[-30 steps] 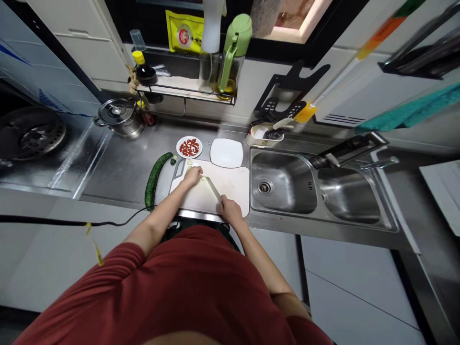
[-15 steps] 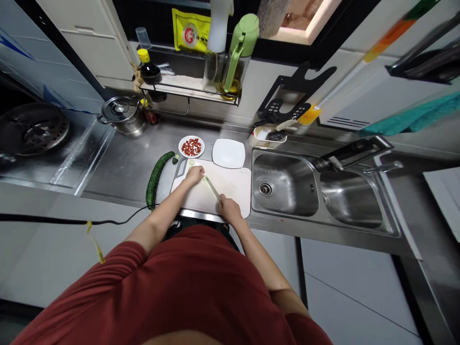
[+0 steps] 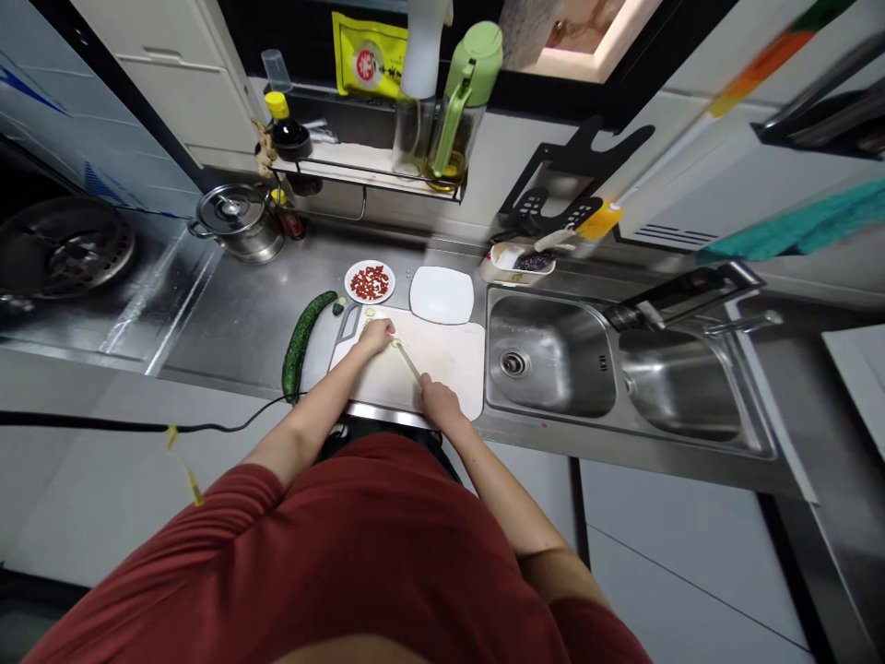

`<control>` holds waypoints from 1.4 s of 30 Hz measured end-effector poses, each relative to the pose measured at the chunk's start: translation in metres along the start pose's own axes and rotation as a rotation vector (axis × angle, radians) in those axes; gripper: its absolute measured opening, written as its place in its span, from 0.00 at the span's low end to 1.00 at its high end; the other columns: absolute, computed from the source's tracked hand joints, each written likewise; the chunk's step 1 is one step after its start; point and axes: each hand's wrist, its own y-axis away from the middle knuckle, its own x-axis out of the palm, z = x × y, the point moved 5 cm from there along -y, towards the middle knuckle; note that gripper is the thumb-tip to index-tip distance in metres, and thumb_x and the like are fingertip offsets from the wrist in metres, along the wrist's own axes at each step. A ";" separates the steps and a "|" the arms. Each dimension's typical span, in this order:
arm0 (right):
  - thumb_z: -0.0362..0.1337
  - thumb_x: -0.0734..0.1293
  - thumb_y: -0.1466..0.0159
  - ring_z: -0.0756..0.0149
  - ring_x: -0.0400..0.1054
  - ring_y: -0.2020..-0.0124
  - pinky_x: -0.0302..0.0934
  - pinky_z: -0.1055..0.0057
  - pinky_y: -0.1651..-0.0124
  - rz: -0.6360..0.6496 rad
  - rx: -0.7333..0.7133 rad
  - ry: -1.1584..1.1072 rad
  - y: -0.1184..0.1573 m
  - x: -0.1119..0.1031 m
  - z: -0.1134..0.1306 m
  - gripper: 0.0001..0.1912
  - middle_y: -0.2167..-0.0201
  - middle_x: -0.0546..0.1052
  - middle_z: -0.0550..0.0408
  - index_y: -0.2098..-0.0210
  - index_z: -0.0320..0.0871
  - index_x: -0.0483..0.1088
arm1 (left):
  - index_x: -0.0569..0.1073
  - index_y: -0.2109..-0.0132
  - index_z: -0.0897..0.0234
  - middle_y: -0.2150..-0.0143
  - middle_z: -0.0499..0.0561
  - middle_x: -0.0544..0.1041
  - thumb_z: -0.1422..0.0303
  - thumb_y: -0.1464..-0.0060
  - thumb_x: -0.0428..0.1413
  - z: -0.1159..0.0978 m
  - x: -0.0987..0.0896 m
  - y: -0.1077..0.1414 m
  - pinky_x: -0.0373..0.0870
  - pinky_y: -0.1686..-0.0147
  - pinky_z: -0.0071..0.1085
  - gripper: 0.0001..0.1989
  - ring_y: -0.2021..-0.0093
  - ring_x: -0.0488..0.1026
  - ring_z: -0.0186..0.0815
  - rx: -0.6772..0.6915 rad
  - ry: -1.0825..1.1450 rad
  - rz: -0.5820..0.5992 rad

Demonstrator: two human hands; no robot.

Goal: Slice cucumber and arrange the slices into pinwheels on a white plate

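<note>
A knife (image 3: 410,362) is in the closed grip of my right hand (image 3: 441,404), its blade slanting up and left over the white cutting board (image 3: 442,364). Its tip meets a pale green cucumber slice (image 3: 396,342). My left hand (image 3: 375,336) is closed, its fingertips pinched at that slice; what lies under the fingers is hidden. Beyond this hand another cucumber slice (image 3: 370,313) rests on the board. A long green cucumber (image 3: 302,341) lies on the counter left of the board, with small cucumber end pieces (image 3: 338,308) near its top.
Behind the board stand a plate of chopped red pieces (image 3: 370,282) and a white square plate (image 3: 442,295). A double sink (image 3: 549,355) adjoins on the right. A lidded steel pot (image 3: 236,223) sits at the back left, below a shelf with bottles (image 3: 366,169). A black cable (image 3: 207,427) crosses at left.
</note>
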 end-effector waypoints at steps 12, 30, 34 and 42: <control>0.25 0.53 0.36 0.57 0.71 0.58 0.61 0.66 0.59 0.030 -0.006 -0.013 -0.015 -0.006 0.004 0.18 0.59 0.74 0.41 0.47 0.38 0.56 | 0.75 0.62 0.63 0.63 0.50 0.77 0.74 0.55 0.58 -0.002 -0.003 -0.001 0.64 0.62 0.26 0.10 0.63 0.71 0.33 -0.046 -0.007 0.046; 0.25 0.53 0.37 0.56 0.71 0.58 0.62 0.65 0.60 0.025 -0.034 0.005 -0.017 -0.009 0.005 0.18 0.60 0.74 0.41 0.49 0.38 0.57 | 0.75 0.63 0.63 0.63 0.50 0.77 0.74 0.55 0.58 0.001 0.000 -0.003 0.64 0.63 0.25 0.09 0.65 0.71 0.32 -0.067 0.001 0.053; 0.25 0.53 0.37 0.56 0.71 0.57 0.62 0.64 0.60 0.026 -0.034 0.002 -0.018 -0.008 0.006 0.18 0.59 0.74 0.40 0.48 0.37 0.57 | 0.75 0.63 0.64 0.63 0.51 0.77 0.74 0.55 0.58 0.002 0.001 -0.004 0.64 0.64 0.25 0.10 0.65 0.71 0.32 -0.066 0.009 0.059; 0.25 0.53 0.36 0.55 0.71 0.57 0.62 0.64 0.60 0.010 -0.037 0.017 -0.019 -0.008 0.007 0.18 0.59 0.74 0.39 0.47 0.37 0.56 | 0.75 0.63 0.63 0.63 0.51 0.77 0.74 0.56 0.58 0.000 -0.001 -0.003 0.64 0.62 0.25 0.09 0.64 0.71 0.32 -0.073 0.004 0.060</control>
